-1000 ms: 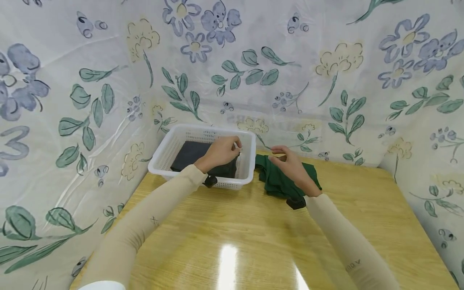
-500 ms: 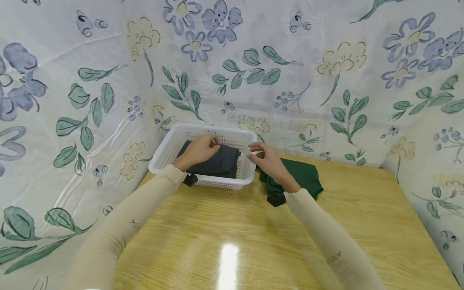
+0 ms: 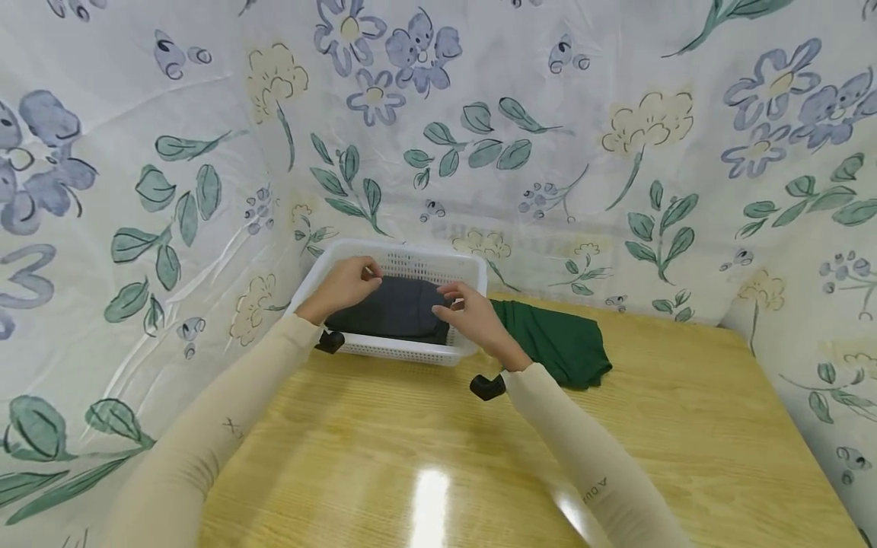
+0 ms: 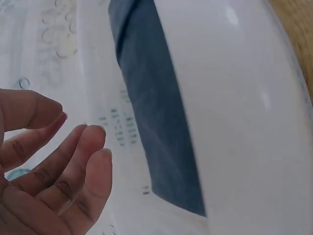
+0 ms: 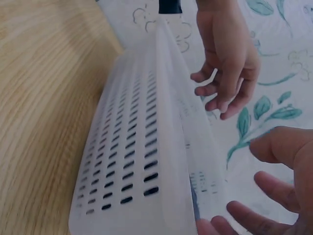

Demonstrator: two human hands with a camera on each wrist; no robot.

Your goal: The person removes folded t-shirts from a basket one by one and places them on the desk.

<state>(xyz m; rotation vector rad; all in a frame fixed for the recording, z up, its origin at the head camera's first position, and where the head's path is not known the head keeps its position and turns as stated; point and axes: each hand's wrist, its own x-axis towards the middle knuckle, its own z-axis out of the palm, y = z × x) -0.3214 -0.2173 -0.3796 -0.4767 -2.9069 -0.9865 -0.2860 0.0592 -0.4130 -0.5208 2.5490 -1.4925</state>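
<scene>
A folded dark navy cloth lies in a white perforated plastic basket; what kind of garment it is cannot be told. Over the basket's left part hovers my left hand, fingers loosely bent and holding nothing. In the left wrist view, a gap separates that hand from the dark cloth. My right hand is above the basket's right end, near the cloth's right edge, its fingers spread and slightly bent. Nothing is between the fingers of the right hand in the right wrist view.
A dark green cloth lies on the wooden table just right of the basket, partly behind my right hand. A floral sheet hangs behind and at both sides of the table.
My left hand has moved left across the basket, away from the dark cloth's right part. My right hand has moved left from over the green cloth to the basket's right end.
</scene>
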